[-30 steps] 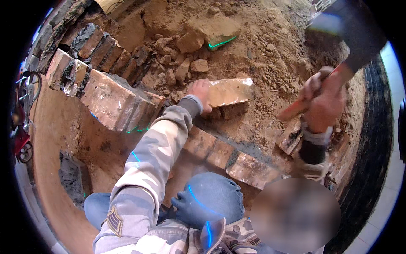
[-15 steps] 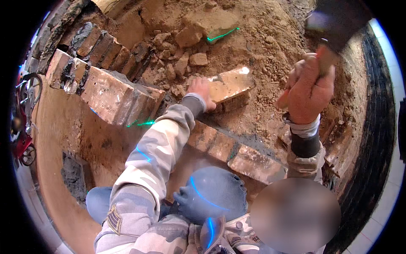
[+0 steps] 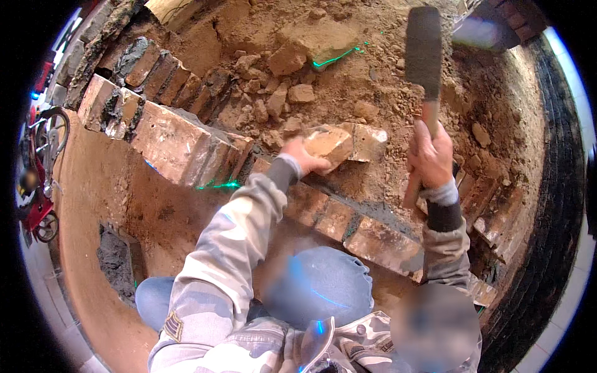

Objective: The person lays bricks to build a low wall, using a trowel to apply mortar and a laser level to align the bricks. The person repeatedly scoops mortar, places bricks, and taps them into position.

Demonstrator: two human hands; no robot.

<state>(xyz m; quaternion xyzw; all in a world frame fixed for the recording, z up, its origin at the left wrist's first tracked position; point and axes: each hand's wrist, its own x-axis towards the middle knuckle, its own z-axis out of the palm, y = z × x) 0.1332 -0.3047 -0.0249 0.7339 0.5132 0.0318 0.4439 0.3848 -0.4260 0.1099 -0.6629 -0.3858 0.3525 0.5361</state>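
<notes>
My left hand (image 3: 303,156) is wrapped round the left end of a brick piece (image 3: 329,144), tilted above the low brick wall. Against its right end lies another brick piece (image 3: 369,142) with a pale, worn face, on the loose soil. My right hand (image 3: 431,156) grips the wooden handle of a bricklayer's cleaver (image 3: 423,56). Its broad dark blade points away from me, above the soil and to the right of the bricks. Just in front of my knee runs a course of bricks (image 3: 382,244) with grey mortar along its far side.
A stepped brick wall (image 3: 169,144) stands at the left. Rubble (image 3: 277,99) and soil lie beyond the bricks. Grey mortar (image 3: 116,261) sits in a container at lower left. More bricks (image 3: 497,214) lie at right, near a black ridged band (image 3: 550,180).
My right hand has lowered the cleaver and moved left, its blade now upright in view. The brick under my left hand, whole before, now shows as two pieces at an angle.
</notes>
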